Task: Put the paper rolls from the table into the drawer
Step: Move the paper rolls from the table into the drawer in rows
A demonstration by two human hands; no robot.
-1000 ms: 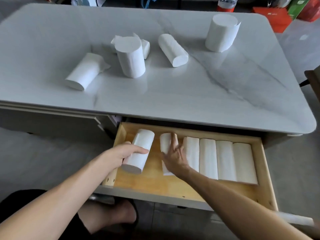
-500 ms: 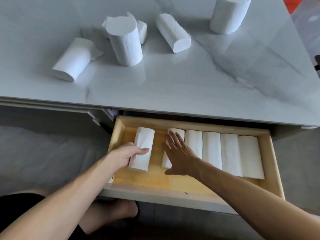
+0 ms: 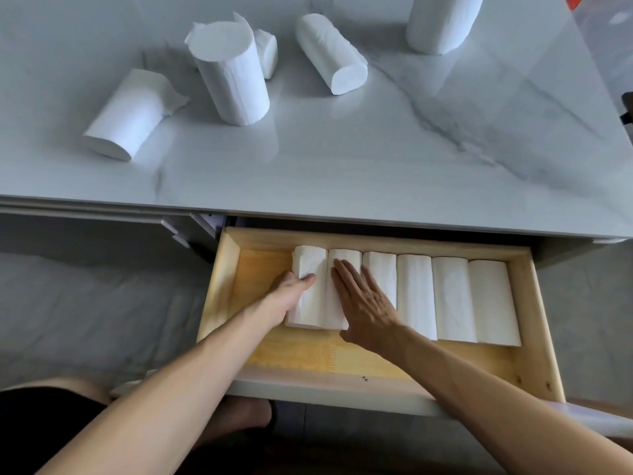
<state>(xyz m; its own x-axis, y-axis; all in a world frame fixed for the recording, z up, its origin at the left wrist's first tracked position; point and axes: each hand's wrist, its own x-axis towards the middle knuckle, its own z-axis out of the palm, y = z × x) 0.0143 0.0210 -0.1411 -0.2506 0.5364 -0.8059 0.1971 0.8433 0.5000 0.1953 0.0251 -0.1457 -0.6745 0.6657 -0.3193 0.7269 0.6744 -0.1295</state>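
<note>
Six paper rolls lie side by side in the open wooden drawer (image 3: 534, 303), running from its right wall toward the left, where bare wood shows. The leftmost roll (image 3: 310, 286) touches its neighbour (image 3: 339, 293). The left hand (image 3: 291, 293) has its grip curled round that leftmost roll, thumb on top. The right hand (image 3: 366, 306) lies flat with fingers spread over the neighbour and the one beside it. On the marble desk (image 3: 342, 159) five rolls remain: one lying near the left edge (image 3: 132, 113), one upright (image 3: 231, 75), a small one behind it (image 3: 269, 51), one lying mid-desk (image 3: 330, 53), one upright at the far edge (image 3: 442, 20)
</note>
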